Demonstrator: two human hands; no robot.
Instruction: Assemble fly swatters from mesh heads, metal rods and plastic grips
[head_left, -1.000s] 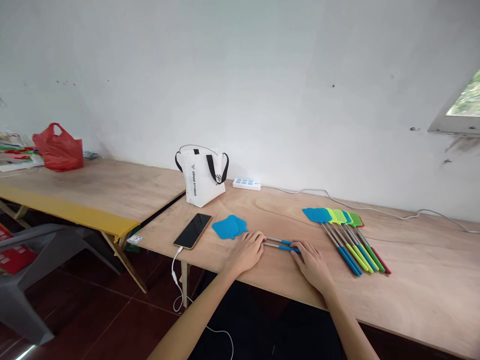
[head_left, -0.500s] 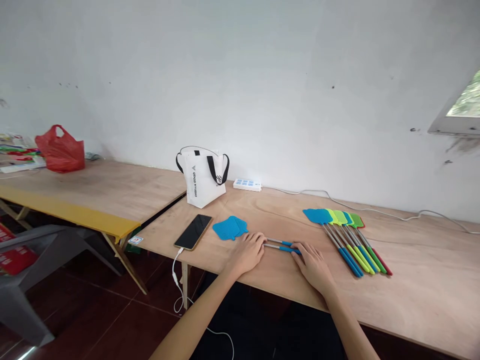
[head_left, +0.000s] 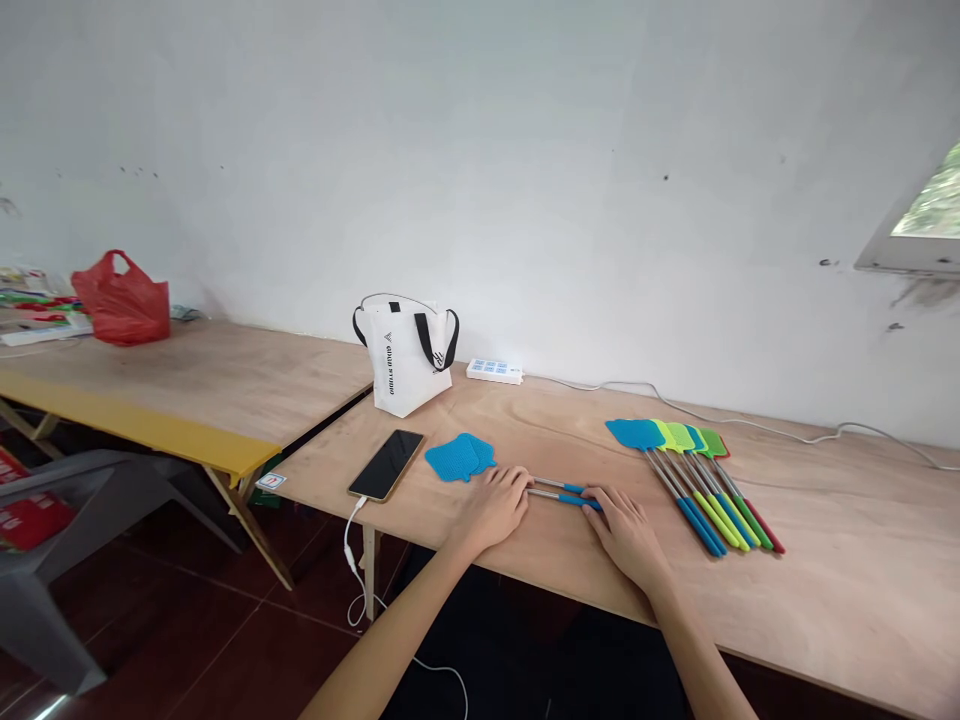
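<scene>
Two blue fly swatters lie side by side near the table's front edge, their flat heads (head_left: 454,457) overlapping on the left. My left hand (head_left: 495,505) is closed over their thin metal shafts (head_left: 546,490), just beside the heads. Farther right, my right hand (head_left: 626,530) covers the ends of the blue handles (head_left: 574,497), which pass between thumb and fingers. To its right several more fly swatters (head_left: 705,495) in blue, yellow-green, green and red are laid in a slanted row, heads toward the wall. The handle ends under my right hand are hidden.
Left of the swatters lies a phone (head_left: 386,465) with a white charging cable (head_left: 349,545). A white bag (head_left: 405,365) and a power strip (head_left: 494,371) stand near the wall. On the neighbouring table (head_left: 225,380) sits a red plastic bag (head_left: 124,300). A grey chair (head_left: 127,500) is at lower left.
</scene>
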